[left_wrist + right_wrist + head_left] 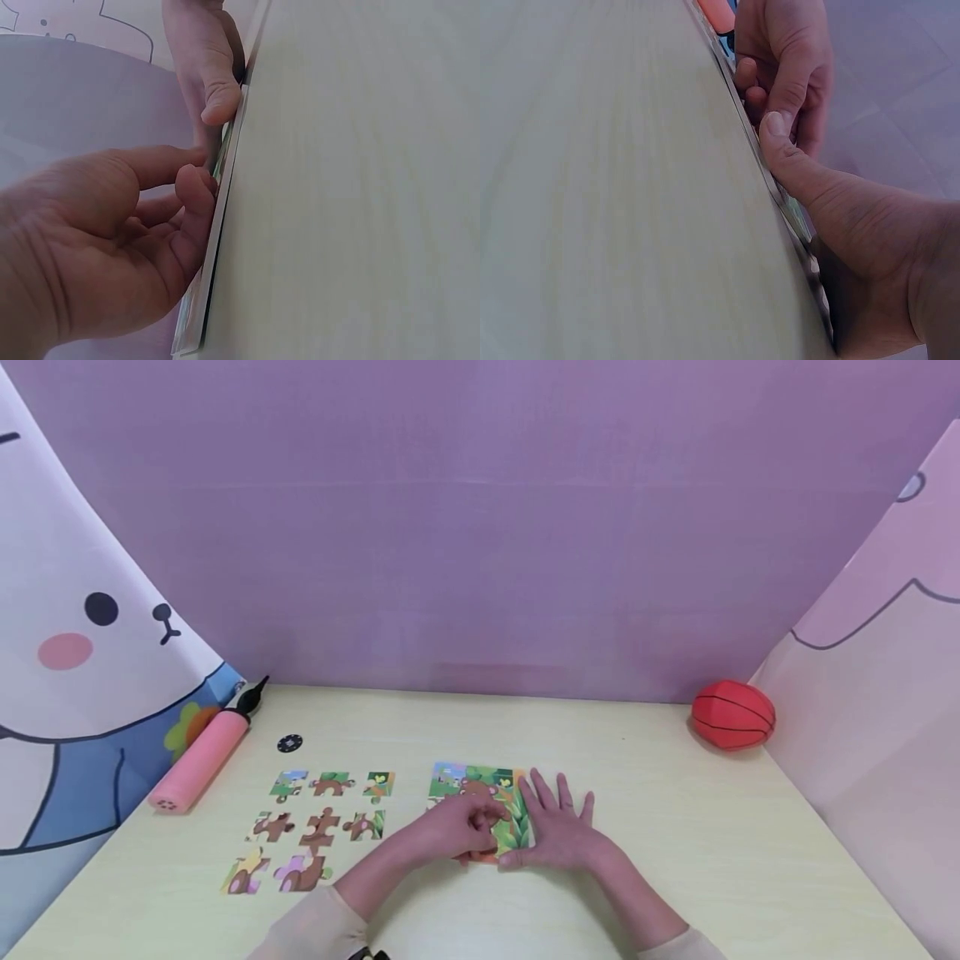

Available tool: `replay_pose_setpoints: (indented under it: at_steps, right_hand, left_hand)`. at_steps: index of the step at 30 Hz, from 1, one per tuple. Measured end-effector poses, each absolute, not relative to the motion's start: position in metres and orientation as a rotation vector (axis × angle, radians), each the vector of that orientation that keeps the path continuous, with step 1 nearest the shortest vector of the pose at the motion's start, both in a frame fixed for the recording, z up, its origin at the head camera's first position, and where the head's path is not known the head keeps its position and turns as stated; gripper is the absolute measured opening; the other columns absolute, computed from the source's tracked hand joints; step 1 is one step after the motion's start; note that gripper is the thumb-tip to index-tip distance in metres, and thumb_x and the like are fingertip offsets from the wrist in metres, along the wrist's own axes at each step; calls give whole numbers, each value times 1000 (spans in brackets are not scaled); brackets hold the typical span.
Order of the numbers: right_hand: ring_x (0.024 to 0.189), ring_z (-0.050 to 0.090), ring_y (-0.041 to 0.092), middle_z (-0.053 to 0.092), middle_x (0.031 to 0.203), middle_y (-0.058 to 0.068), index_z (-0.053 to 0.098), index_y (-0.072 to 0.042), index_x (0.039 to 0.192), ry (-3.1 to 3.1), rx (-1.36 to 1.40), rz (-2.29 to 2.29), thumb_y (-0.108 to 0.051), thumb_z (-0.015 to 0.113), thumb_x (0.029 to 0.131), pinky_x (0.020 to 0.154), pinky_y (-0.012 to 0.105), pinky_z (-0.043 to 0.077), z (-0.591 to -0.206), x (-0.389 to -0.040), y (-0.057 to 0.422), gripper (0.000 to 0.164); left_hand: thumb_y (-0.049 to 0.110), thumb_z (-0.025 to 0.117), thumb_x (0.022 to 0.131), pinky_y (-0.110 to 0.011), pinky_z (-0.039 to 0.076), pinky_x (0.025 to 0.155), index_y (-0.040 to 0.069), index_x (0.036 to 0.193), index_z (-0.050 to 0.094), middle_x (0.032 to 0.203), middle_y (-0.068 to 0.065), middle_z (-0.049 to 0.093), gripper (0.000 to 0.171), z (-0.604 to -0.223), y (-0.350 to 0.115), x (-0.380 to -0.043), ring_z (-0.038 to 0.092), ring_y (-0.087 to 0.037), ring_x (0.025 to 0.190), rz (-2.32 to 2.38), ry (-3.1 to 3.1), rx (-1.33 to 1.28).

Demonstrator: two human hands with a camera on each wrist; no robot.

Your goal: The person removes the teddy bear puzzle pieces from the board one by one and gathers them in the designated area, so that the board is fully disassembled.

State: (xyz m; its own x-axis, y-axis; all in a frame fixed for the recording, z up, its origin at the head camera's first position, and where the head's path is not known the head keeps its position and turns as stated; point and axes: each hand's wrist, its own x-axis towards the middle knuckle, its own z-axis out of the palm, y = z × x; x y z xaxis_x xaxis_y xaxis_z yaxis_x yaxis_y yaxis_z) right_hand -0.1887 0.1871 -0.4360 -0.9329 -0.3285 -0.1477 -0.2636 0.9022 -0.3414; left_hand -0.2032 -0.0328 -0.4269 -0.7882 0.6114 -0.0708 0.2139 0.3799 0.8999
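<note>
A square jigsaw picture (459,774) of a brown bear among green leaves lies flat on the table. My left hand (457,827) reaches over its lower middle with fingers curled and fingertips close together at the picture's surface. The left wrist view shows that hand (112,247) right against the thin board (214,255); I cannot tell whether a piece is between the fingertips. My right hand (558,827) lies with fingers spread along the picture's right edge, its thumb at the lower right corner. Several loose puzzle pieces (320,828) lie in rows to the left.
A pink hand pump (201,764) with a black nozzle lies at the table's left edge. Beside it is a small black disc (289,743). A red ball with black lines (732,716) sits at the back right. Purple cloth (480,543) hangs behind the table.
</note>
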Motion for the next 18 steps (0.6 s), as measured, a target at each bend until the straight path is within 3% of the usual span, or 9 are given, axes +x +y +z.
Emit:
replay_pose_setpoints:
  at_steps: [8,18]
  right_hand:
    - [148,-7,53,0,168,16,13,-8,162,2863,-452,-473,-80,68,72,103,83,-4,-435,-188,188,128]
    - [147,-6,54,2,168,18,13,-7,162,2859,-478,-498,-82,66,72,101,83,-6,-435,-188,189,129]
  left_hand:
    - [1,66,88,-25,48,47,3,130,65,71,-5,63,42,-426,-32,-206,55,-13,50,1335,2252,726]
    - [-5,64,86,-23,38,44,2,127,66,70,-5,59,41,-425,-31,-203,48,-13,51,1428,2196,671]
